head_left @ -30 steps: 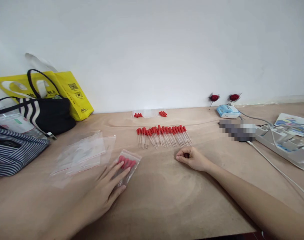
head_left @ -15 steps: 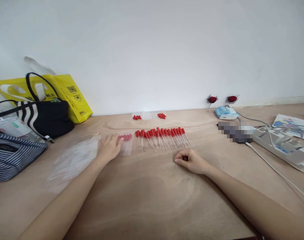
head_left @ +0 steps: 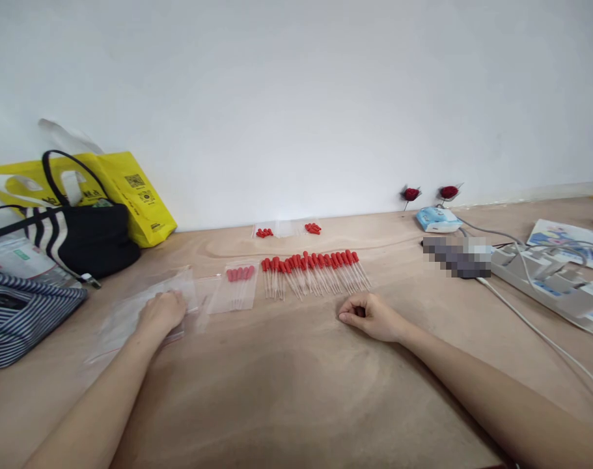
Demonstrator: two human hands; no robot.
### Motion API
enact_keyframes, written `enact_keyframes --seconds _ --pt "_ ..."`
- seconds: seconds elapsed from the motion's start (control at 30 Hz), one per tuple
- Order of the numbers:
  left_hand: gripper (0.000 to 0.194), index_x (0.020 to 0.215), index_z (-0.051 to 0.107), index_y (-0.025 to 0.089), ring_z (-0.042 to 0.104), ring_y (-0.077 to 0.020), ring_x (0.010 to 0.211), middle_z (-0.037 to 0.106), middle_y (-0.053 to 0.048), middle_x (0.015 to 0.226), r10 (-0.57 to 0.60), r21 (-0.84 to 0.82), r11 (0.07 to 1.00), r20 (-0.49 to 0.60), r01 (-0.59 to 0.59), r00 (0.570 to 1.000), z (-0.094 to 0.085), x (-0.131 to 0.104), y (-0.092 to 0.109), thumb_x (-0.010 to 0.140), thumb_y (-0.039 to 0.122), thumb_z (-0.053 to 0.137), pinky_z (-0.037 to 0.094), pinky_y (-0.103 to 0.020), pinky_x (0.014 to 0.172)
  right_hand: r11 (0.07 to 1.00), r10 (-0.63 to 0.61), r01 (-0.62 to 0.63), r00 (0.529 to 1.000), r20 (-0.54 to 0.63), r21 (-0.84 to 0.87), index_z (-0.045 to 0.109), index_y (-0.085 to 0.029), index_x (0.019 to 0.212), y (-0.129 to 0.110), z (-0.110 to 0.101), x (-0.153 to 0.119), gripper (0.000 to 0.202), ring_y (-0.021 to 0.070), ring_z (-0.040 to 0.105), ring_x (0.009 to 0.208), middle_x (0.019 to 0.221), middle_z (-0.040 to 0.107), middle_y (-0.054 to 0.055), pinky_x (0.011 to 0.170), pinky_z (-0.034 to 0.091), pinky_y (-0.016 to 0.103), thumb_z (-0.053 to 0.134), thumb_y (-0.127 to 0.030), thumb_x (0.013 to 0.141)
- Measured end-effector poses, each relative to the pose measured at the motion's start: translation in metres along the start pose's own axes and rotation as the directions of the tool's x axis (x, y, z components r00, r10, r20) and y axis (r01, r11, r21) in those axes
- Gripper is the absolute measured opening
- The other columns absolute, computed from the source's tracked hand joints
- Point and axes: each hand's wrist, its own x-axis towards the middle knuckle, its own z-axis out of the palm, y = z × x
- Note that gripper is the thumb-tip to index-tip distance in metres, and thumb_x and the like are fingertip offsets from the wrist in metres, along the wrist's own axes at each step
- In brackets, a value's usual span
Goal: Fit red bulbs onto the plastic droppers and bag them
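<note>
My left hand (head_left: 162,311) lies on a loose heap of clear plastic zip bags (head_left: 125,319), its fingers curled down and their tips hidden. What they grip cannot be seen. To its right, another clear bag (head_left: 245,296) holds several droppers with red bulbs (head_left: 240,273). A row of red-bulbed droppers (head_left: 316,270) with clear stems lies side by side beyond that bag. Just below the row's right end, my right hand (head_left: 372,316) rests on the wooden table, fingers curled and thumb against the index finger, with nothing visible in it.
Two small groups of red bulbs (head_left: 264,232) lie on clear bags by the wall. Left are a yellow bag (head_left: 144,202), a black bag (head_left: 105,238) and a striped pouch (head_left: 27,319). Right are a blue tissue pack (head_left: 439,220), power strip (head_left: 545,280), cables and two red roses (head_left: 449,192).
My left hand has left the bag of droppers and moved left onto the heap of bags, its fingers now curled. My right hand has stayed in place. The view has shifted slightly.
</note>
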Motion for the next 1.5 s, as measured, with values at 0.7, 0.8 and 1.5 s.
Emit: enact_keyframes --seconds 0.7,0.8,1.5 --pt "0.037 0.084 0.065 0.027 0.052 -0.0121 0.108 0.066 0.006 0.102 0.973 -0.477 -0.229 -0.145 -0.849 -0.181 -0.006 -0.123 0.13 0.074 0.004 0.037 0.028 -0.034 0.101 0.863 -0.448 0.436 0.894 0.012 -0.256 0.055 -0.022 0.114 -0.007 -0.005 -0.004 0.034 0.0207 0.047 0.106 0.116 0.055 0.009 0.088 0.033 0.038 0.046 -0.036 0.084" --pt "0.038 0.066 0.064 0.026 0.058 -0.0106 0.099 0.07 0.005 0.086 0.992 -0.568 -0.11 -0.11 -0.816 -0.058 -0.01 -0.11 0.116 0.075 0.004 0.034 0.029 -0.034 0.102 0.826 -0.431 0.446 0.894 0.123 -0.344 0.05 -0.024 0.119 -0.01 -0.004 -0.006 0.044 0.0236 0.041 0.113 0.118 0.055 0.008 0.091 0.027 0.042 0.051 -0.042 0.08" --pt "0.055 0.131 0.034 0.019 0.03 -0.0278 0.125 0.038 -0.013 0.133 0.91 -0.335 0.383 -0.026 -0.861 0.414 -0.006 -0.127 0.134 0.084 0.047 0.04 0.014 -0.055 0.103 0.968 0.201 -0.192 0.979 -0.043 0.16 0.058 -0.014 0.089 -0.009 0.015 -0.007 0.021 0.0097 0.05 0.048 0.055 0.058 -0.002 0.049 0.038 0.021 0.055 -0.025 0.071"
